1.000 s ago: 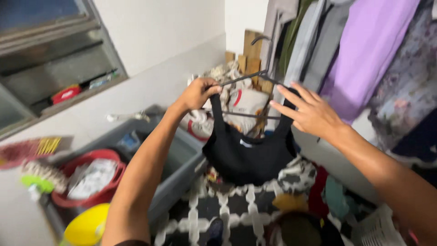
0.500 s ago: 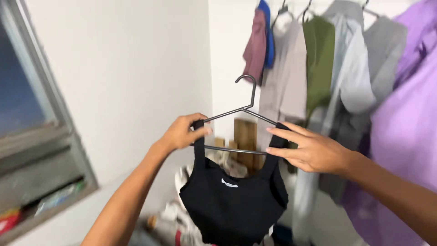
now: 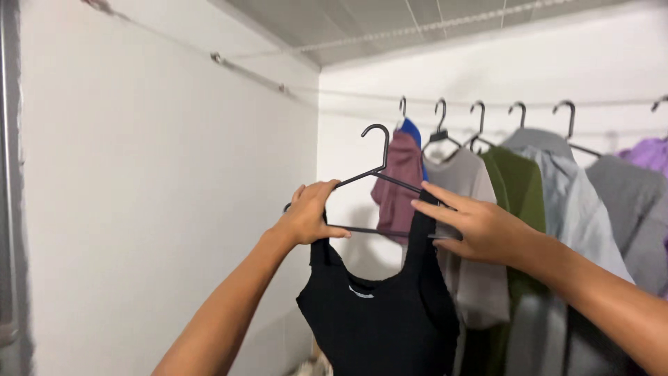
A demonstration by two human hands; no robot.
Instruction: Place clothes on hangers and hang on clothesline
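Black plastic hanger [image 3: 379, 174] with black sleeveless top [image 3: 383, 313] now raised from chest level toward wall line [image 3: 362, 94]. Left hand [image 3: 309, 214] fingers gripping hanger end; right hand [image 3: 480, 226] fingers pinching other shoulder. Hook not yet on line.

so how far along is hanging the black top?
Done: black tank top sits on the black hanger, both straps over its arms. In hand: left hand grips the hanger's left end, right hand holds the right strap side. Left: its hook isn't on the line beside the hung shirts.
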